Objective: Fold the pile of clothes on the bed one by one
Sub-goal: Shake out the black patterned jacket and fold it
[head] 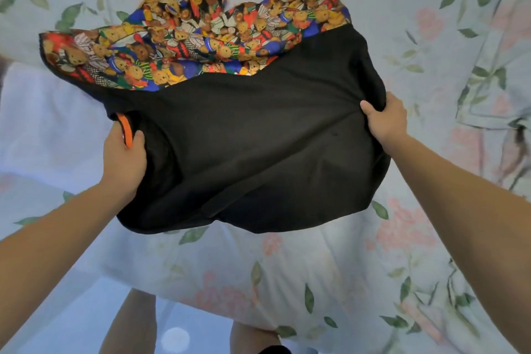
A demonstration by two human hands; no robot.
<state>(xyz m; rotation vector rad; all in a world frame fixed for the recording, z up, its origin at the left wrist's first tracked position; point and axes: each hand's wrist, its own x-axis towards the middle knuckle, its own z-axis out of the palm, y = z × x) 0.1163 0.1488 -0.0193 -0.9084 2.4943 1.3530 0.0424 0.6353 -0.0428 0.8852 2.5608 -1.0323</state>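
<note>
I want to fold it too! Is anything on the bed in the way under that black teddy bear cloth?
Nothing visible. The left hand and right hand already grip the black garment, and the flowered bedsheet around it looks bare. Beneath it is hidden.

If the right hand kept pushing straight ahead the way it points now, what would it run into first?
Probably only the black garment that the right hand already grips at its edge; beyond that lies the teddy-bear print fabric on the floral bedsheet. Depth is unclear.
</note>
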